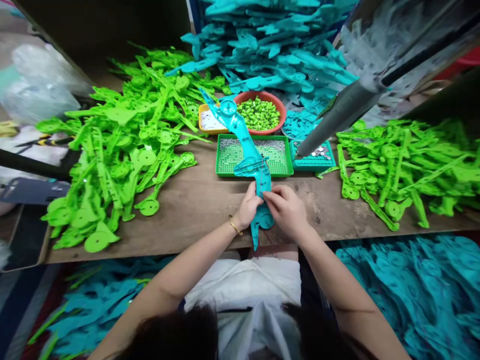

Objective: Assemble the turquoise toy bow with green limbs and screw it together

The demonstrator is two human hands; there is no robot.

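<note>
A long teal plastic part [247, 150] lies lengthwise over the wooden table [195, 200], its far end with a round hub near the bowls, its near end at the table's edge. My left hand [248, 206] grips the part's near section from the left; a thin gold bracelet sits on that wrist. My right hand [287, 210] pinches the same section from the right, fingertips touching the left hand's. Under the part's middle sits a green tray [228, 157] sprinkled with tiny metal pieces.
Heaps of green plastic parts lie to the left [123, 145] and right [408, 165]; a teal heap [270, 45] fills the back. A red bowl of green pieces [262, 112], a yellow tray [208, 120] and a teal tray with screws [313, 157] stand behind. A grey pole [345, 110] slants in.
</note>
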